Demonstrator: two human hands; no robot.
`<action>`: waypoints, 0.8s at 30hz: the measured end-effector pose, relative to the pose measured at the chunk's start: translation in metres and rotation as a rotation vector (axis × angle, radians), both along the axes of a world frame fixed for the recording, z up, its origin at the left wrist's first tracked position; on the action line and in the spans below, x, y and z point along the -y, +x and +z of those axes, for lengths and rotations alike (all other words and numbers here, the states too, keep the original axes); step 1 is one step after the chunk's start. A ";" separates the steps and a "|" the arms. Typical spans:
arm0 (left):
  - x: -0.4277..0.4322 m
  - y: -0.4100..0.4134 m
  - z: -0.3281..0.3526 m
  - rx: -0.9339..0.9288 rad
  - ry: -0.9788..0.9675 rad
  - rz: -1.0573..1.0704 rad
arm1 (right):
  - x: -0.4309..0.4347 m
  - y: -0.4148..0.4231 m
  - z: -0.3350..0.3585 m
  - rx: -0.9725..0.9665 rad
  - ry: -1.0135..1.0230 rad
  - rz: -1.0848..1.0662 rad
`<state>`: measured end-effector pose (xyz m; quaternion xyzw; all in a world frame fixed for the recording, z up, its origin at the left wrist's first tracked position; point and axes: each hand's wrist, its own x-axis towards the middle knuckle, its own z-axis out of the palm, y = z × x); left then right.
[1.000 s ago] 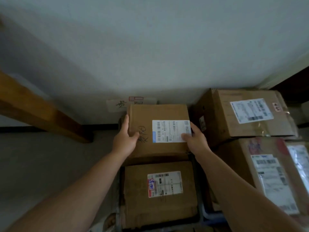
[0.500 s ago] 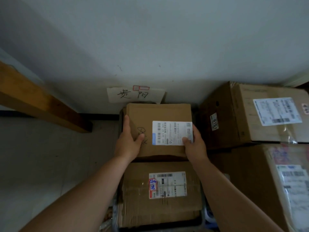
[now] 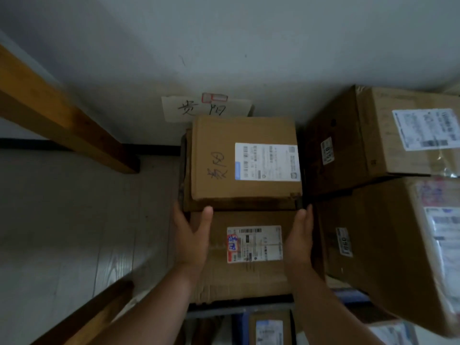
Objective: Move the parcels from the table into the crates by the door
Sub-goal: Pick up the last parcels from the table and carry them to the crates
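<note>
A brown cardboard parcel [image 3: 219, 165] with a white label and black handwriting lies against the wall, on top of other cardboard. Nearer to me lies a second parcel [image 3: 249, 275] with a white label and a red-blue sticker. My left hand [image 3: 191, 240] hovers over the nearer parcel's left edge, fingers straight, holding nothing. My right hand [image 3: 300, 240] is at that parcel's right edge, also with straight fingers and nothing in it. Neither hand touches the far parcel. A grey crate rim [image 3: 239, 310] shows under the nearer parcel.
Two big cardboard boxes [image 3: 373, 145] [image 3: 378, 250] are stacked tight on the right. A paper sign [image 3: 189, 108] with handwriting leans on the wall. A wooden beam [image 3: 49, 108] slants at the left over pale floor [image 3: 74, 220]. Another parcel [image 3: 270, 329] sits lower down.
Both hands have let go of the far parcel and drawn back toward me. The parcel stays by the wall. The camera has tilted downward.
</note>
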<state>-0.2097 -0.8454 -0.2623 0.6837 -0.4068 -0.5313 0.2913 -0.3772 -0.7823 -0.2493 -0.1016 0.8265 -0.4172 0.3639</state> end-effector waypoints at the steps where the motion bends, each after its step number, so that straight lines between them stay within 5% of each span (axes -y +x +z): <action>1: -0.010 0.005 -0.002 0.024 -0.021 -0.051 | -0.012 0.001 -0.006 -0.081 0.049 0.086; 4: -0.028 0.019 -0.018 0.339 -0.071 -0.493 | -0.038 0.005 -0.030 -0.373 0.435 0.654; 6: -0.034 0.025 -0.035 0.584 -0.026 -0.738 | -0.041 0.007 -0.043 -0.483 0.603 0.850; 12: -0.035 0.026 -0.056 0.574 -0.019 -0.755 | -0.039 0.012 -0.055 -0.550 0.675 0.910; 17: -0.028 0.027 -0.042 0.554 0.086 -0.781 | -0.033 0.004 -0.034 -0.420 0.674 0.955; 24: -0.041 0.027 0.044 0.529 -0.203 -0.713 | -0.068 0.019 0.039 -0.382 0.521 0.824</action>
